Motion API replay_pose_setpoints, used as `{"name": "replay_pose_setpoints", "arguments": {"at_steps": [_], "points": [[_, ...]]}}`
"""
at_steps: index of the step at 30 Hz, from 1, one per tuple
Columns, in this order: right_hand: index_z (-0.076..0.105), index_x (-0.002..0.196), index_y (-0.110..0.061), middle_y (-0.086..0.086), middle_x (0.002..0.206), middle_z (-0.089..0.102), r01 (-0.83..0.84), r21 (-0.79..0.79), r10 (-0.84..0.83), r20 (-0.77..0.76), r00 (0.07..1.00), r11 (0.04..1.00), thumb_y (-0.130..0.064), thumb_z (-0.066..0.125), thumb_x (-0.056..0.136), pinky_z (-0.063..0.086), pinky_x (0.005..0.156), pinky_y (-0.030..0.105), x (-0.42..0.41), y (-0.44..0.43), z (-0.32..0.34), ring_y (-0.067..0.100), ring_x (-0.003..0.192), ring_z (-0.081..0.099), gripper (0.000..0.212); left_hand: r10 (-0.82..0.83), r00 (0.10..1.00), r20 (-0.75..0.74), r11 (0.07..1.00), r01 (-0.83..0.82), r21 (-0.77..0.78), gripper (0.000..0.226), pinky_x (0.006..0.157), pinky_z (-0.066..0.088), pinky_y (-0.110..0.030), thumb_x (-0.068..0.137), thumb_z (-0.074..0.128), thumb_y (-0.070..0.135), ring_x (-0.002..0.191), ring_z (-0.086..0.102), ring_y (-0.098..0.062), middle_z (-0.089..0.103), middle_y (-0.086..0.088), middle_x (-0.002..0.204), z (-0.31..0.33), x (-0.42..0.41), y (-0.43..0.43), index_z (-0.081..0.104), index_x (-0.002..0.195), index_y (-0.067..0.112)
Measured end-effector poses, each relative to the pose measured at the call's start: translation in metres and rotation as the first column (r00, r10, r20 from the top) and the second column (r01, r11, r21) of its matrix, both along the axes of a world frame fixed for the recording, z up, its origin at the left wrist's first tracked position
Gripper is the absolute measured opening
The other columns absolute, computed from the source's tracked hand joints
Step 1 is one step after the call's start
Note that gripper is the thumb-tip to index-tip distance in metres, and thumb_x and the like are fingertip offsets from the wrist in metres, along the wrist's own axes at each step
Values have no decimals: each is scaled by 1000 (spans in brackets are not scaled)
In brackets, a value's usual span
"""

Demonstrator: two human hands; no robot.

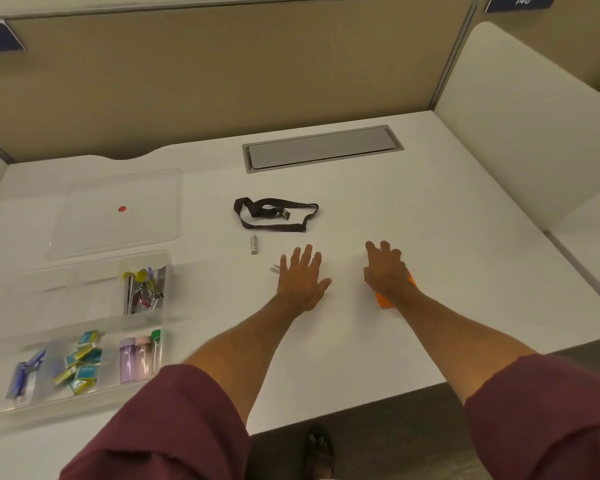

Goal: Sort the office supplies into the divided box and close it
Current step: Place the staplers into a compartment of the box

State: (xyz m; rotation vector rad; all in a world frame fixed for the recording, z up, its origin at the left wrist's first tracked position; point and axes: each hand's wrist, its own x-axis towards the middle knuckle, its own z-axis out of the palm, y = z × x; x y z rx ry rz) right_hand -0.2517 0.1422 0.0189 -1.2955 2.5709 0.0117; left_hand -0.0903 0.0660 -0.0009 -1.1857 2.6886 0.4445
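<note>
Both hands lay spread on the bench (430, 209): left hand (302, 276) beside a battery (275, 269), right hand (386, 269) covering something orange (383, 300), perhaps gripping it. The divided box (32, 408) stood open far left.

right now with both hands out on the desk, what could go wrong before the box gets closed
1. The battery beside the left hand is round, so a careless brush could roll it away.
2. The orange item is mostly hidden under the right hand, so it could be dragged unseen.
3. The black strap and the second battery lie loose, and the clear lid is off the divided box; closing early would leave them out.
</note>
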Motion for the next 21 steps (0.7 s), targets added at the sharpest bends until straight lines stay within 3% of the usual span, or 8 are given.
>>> {"name": "replay_pose_setpoints", "arguments": {"at_steps": [6,13,21], "points": [[34,140,-13,16,138,36,-15,45,13,59,998,999,-4,47,93,46,94,41,-13,-9,-9,35,120,47,49,21,1000,1,1000,-21,-3,64,121,2,-50,99,32,47,150,-1,-27,0,-6,162,-7,-5,-6,12,152,17],[40,137,-16,14,135,38,-56,-44,61,109,992,997,4,44,89,49,86,39,-1,-24,-11,35,116,45,52,55,998,-20,998,-55,-4,64,121,1,-50,99,33,47,150,-1,-26,1,-5,162,-7,1,-19,12,152,17],[42,137,-14,15,134,42,-97,-169,133,218,967,981,-2,58,87,48,92,37,61,-63,23,33,118,47,54,135,989,-68,988,-139,-60,66,120,3,-50,97,35,50,150,2,-27,5,-6,162,4,46,-42,15,151,18]]}}
